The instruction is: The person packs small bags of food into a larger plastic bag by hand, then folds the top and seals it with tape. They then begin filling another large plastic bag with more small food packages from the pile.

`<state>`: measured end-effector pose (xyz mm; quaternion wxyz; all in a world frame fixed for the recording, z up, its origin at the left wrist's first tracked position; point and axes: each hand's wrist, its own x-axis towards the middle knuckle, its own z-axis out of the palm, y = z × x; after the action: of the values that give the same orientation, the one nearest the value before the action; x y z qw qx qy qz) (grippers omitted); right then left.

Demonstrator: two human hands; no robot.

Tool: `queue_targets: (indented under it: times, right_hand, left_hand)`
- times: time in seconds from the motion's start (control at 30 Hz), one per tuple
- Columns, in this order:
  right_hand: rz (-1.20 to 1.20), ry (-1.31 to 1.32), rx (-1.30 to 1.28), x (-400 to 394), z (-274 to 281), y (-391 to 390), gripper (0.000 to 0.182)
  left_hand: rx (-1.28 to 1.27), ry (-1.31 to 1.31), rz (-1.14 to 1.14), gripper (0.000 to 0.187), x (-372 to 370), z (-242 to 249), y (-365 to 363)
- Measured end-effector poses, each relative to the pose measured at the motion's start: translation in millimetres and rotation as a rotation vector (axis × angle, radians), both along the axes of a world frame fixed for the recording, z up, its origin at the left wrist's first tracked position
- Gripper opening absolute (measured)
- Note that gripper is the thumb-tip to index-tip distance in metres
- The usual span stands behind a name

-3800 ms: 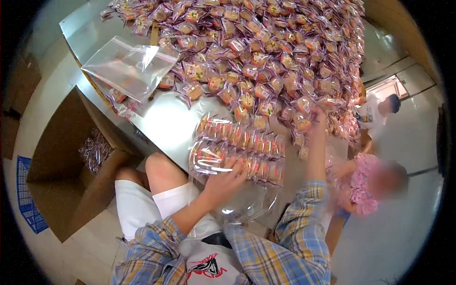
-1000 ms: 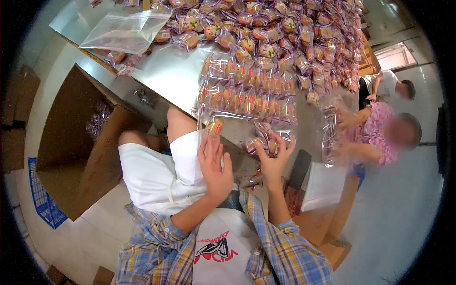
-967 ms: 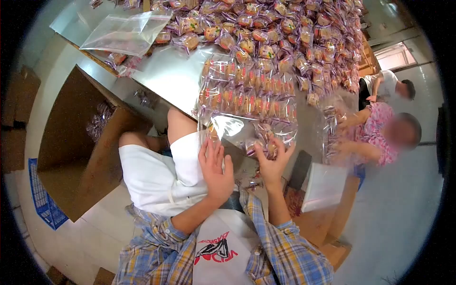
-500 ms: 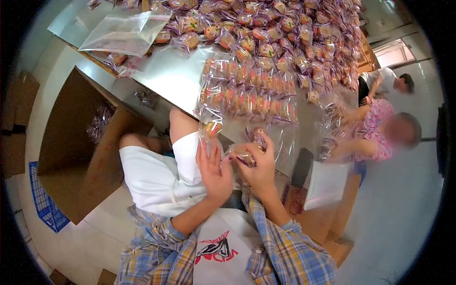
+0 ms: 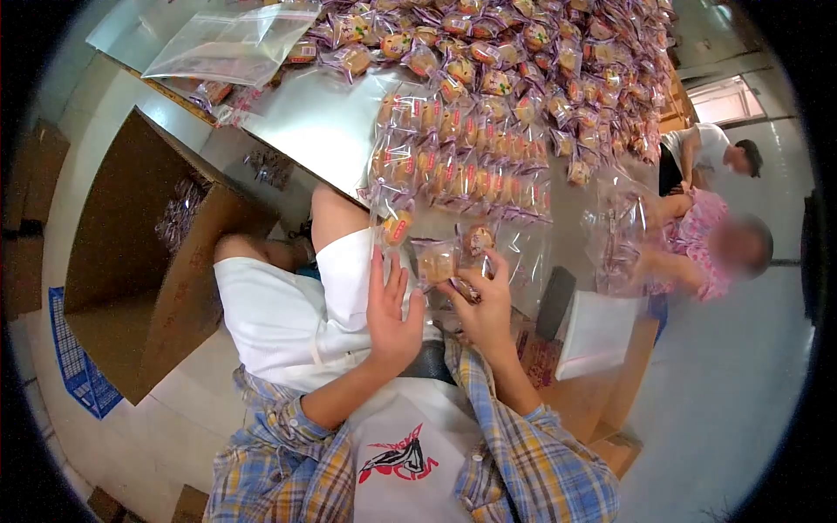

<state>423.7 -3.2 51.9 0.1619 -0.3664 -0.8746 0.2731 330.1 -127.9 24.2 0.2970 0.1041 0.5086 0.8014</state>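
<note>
My left hand [image 5: 394, 307] has its fingers stretched out flat, pointing at a wrapped cake [image 5: 396, 228] in the near left corner of a clear plastic bag [image 5: 523, 253]. Curled fingers of my right hand [image 5: 485, 309] close around a small wrapped cake, partly hidden beneath them. Just beyond the hands, a wrapped cake [image 5: 436, 261] lies at the bag's near side, with another wrapped cake [image 5: 478, 239] to its right. Farther in, rows of wrapped cakes [image 5: 462, 179] stand side by side in the bag.
A large heap of wrapped cakes [image 5: 506, 52] covers the table's far part. Clear bags [image 5: 231, 44] lie at the far left. An open cardboard box [image 5: 131, 261] stands left of my legs. At right, a person in pink [image 5: 697, 231] handles a clear bag near a white stack [image 5: 602, 336].
My left hand has come away from the cake between my hands and its fingers have straightened. That cake now sits farther forward, by the bag's near row. My right hand has shifted slightly.
</note>
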Motion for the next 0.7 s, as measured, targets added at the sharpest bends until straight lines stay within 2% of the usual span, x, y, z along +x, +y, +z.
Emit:
queue_targets:
  times: [0.03,0.13,0.17,0.23,0.27,0.37,0.47,0.5,0.57,0.63,0.7]
  right_hand:
    - [-0.027,0.061,-0.104,-3,-1,-3,0.033]
    - [-0.027,0.19,-0.066,-2,-29,1,0.034]
    - [-0.133,0.241,-0.319,-3,-27,2,0.035]
    - [-0.348,0.332,-0.825,-4,-18,6,0.035]
    - [-0.39,0.386,-0.905,-6,-13,7,0.035]
    - [-0.47,0.472,-1.103,-6,-4,20,0.035]
    - [-0.252,0.368,-0.551,-9,-28,22,0.036]
    - [-0.197,0.34,-0.386,-12,-37,21,0.037]
    - [-0.092,0.311,-0.128,-19,-52,21,0.038]
    - [-0.11,0.362,-0.17,-27,-58,25,0.038]
    - [-0.088,0.415,-0.167,-32,-65,31,0.039]
  left_hand:
    - [0.007,-0.011,-0.004,0.086,-1,2,0]
    - [0.013,-0.003,-0.018,0.086,-5,0,-2]
    - [0.012,0.003,-0.024,0.086,-5,-1,-3]
    - [-0.084,0.152,0.01,0.079,-5,0,-6]
    - [-0.13,0.227,0.027,0.076,-4,1,-6]
    - [-0.371,0.787,0.023,0.059,-22,1,-18]
    - [-0.364,1.305,0.093,0.043,-49,5,-29]
    - [-0.331,1.33,0.124,0.039,-54,3,-22]
    - [-0.304,1.39,-0.037,0.037,-47,4,-21]
    - [-0.334,1.453,-0.144,0.039,-32,-4,-14]
    - [-0.521,1.459,-0.187,0.04,-20,-10,0]
